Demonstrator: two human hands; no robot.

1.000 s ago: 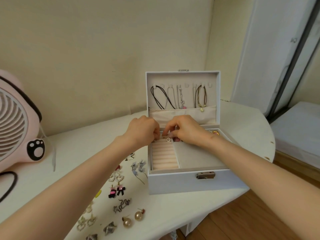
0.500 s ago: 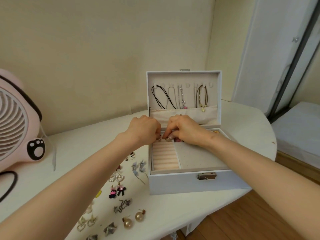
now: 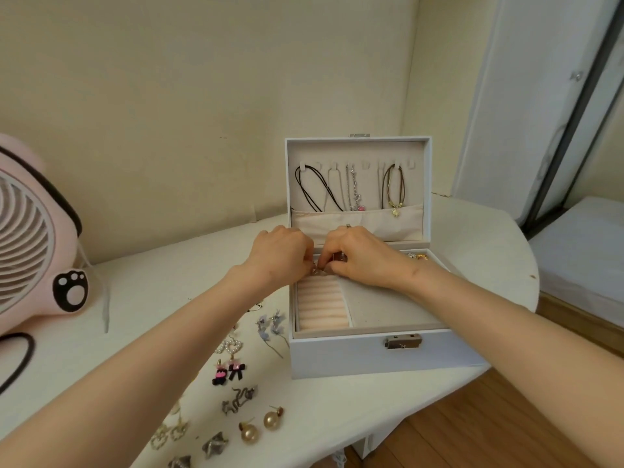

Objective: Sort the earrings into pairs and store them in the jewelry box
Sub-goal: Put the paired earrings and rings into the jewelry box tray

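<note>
The white jewelry box (image 3: pixel 371 354) stands open on the table, its lid upright with necklaces (image 3: pixel 351 187) hanging inside. My left hand (image 3: pixel 282 253) and my right hand (image 3: pixel 363 256) meet over the far end of the peach ring rolls (image 3: pixel 320 305). Their fingertips pinch a small silvery earring (image 3: pixel 319 271) between them. Pairs of earrings lie on the table left of the box: pearl balls (image 3: pixel 261 425), black-and-pink bows (image 3: pixel 229 370), a pearl heart (image 3: pixel 230 346), blue flowers (image 3: pixel 271 324), grey twisted ones (image 3: pixel 238 399).
A pink fan (image 3: pixel 33 244) with a paw print stands at the far left, a black cord (image 3: pixel 20 359) in front of it. The white table (image 3: pixel 489 251) ends in a rounded edge at the right, over wooden floor (image 3: pixel 489 430). Gold jewelry (image 3: pixel 418 256) sits in the box's back right.
Both hands stay pressed together at the back of the ring rolls; their fingers shifted slightly on the small earring. Nothing else moved.
</note>
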